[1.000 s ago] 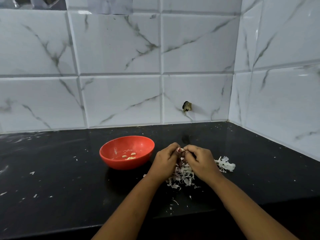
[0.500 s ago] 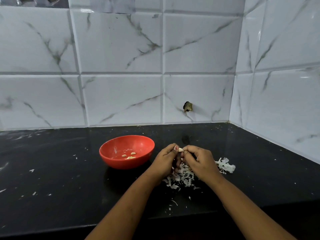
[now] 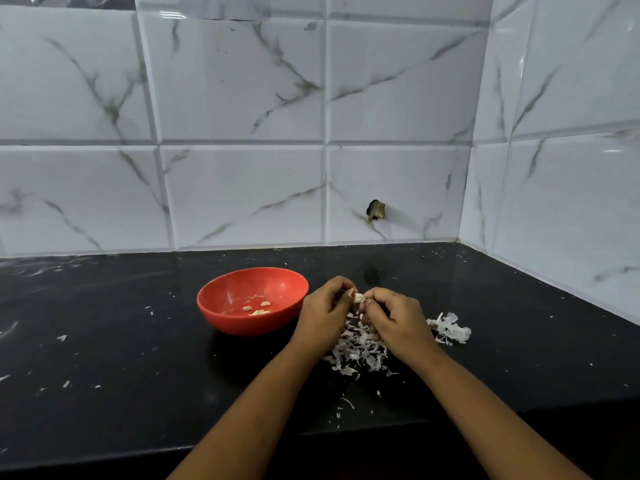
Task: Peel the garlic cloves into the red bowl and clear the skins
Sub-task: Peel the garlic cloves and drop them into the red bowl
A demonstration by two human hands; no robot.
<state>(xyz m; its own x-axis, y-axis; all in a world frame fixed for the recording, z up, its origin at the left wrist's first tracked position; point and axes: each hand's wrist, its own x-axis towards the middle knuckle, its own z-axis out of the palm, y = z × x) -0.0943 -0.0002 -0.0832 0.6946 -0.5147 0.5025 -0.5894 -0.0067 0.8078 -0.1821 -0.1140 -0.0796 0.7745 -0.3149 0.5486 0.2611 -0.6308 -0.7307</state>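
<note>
your left hand (image 3: 323, 315) and right hand (image 3: 398, 320) both pinch one garlic clove (image 3: 359, 298); a slipping pinch could drop it into the skins (image 3: 360, 351), short of the red bowl (image 3: 221, 317).

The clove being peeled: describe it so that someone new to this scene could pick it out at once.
On the black counter, right of the red bowl, the left hand and right hand meet over a heap of white skins. The clove is the small pale piece pinched between their fingertips. Unlike the peeled cloves lying in the bowl, it is held in the air.
</note>
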